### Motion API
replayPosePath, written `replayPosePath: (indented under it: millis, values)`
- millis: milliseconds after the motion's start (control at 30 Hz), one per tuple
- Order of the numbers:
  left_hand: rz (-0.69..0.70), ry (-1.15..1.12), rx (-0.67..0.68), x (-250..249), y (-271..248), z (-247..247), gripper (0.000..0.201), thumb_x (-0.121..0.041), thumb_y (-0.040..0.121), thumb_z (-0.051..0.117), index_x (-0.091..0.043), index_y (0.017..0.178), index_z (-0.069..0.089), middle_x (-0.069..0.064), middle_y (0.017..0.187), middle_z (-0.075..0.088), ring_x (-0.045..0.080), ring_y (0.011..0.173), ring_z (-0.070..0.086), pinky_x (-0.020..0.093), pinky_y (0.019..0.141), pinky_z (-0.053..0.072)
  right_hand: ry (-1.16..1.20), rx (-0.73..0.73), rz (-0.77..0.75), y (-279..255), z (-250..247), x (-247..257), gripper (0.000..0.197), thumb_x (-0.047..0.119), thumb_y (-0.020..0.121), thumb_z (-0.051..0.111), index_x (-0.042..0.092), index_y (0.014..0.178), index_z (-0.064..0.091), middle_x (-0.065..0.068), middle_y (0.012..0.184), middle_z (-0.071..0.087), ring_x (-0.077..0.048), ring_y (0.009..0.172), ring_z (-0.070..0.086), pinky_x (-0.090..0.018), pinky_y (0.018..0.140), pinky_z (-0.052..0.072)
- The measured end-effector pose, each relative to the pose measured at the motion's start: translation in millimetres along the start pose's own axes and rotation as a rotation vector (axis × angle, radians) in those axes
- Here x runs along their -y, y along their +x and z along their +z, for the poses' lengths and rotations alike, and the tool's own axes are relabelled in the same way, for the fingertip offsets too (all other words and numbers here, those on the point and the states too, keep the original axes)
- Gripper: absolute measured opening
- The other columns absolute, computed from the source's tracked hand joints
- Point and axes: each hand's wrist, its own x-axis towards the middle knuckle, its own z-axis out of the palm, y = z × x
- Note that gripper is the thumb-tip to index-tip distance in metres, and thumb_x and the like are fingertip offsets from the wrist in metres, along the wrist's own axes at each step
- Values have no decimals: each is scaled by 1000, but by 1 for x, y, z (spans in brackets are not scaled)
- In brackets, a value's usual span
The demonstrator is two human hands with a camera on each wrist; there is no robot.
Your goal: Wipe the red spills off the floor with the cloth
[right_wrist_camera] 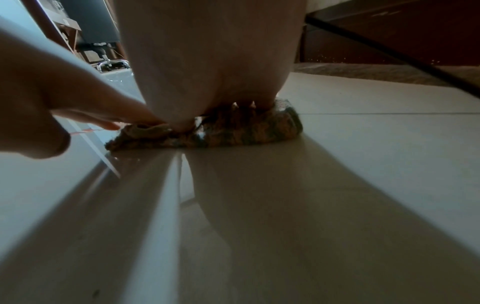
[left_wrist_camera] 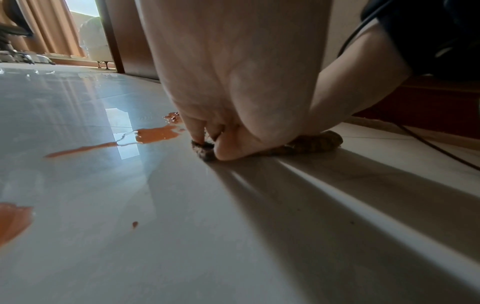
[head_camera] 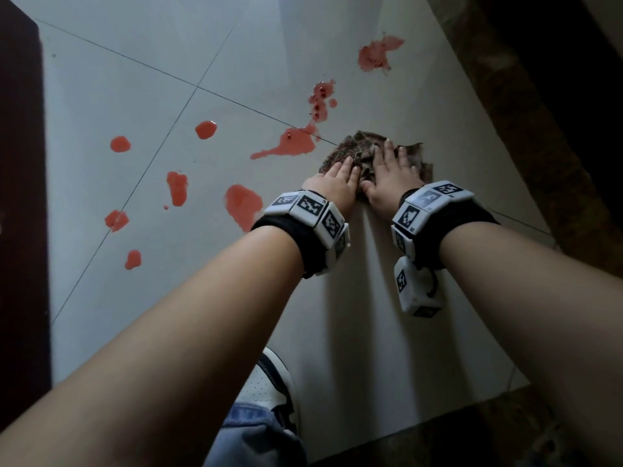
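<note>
A crumpled brown patterned cloth (head_camera: 365, 150) lies on the pale tiled floor (head_camera: 118, 96). Both hands press flat on it side by side: my left hand (head_camera: 337, 183) on its left part, my right hand (head_camera: 392, 173) on its right part, fingers straight. Several red spills dot the floor, the nearest (head_camera: 290, 144) just left of the cloth, another (head_camera: 242, 203) beside my left wrist, one far off (head_camera: 377, 53). The left wrist view has the cloth edge (left_wrist_camera: 205, 153) under the left hand (left_wrist_camera: 207, 139), with a red puddle (left_wrist_camera: 155, 134) just beyond. The right wrist view shows the cloth (right_wrist_camera: 249, 131) bunched under the right palm (right_wrist_camera: 221, 92).
A dark wooden panel (head_camera: 20, 197) stands along the left edge. A dark brown border (head_camera: 539, 129) runs along the right. My white and black shoe (head_camera: 269, 385) and a jeans leg are below my arms. A cable (left_wrist_camera: 428, 144) trails on the floor to the right.
</note>
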Motion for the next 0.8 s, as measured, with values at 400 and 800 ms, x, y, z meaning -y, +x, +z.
replayPosePath:
  millis: [400, 800]
  values:
    - [-55, -14, 16, 2, 22, -26, 59, -18, 102, 26, -4, 151, -4, 11, 159, -10, 21, 149, -2, 33, 119, 8, 13, -12, -20, 28, -19, 5, 65, 33, 101, 31, 10, 152, -3, -7, 159, -14, -26, 148, -9, -42, 119, 2]
    - [-36, 18, 110, -5, 61, -55, 66, -22, 94, 43, -4, 150, 13, 15, 159, 4, 29, 146, 18, 44, 114, 23, 9, 13, 14, 48, -40, 0, 63, 30, 101, 31, 8, 152, -1, -7, 160, -12, -25, 148, -7, -43, 119, 6]
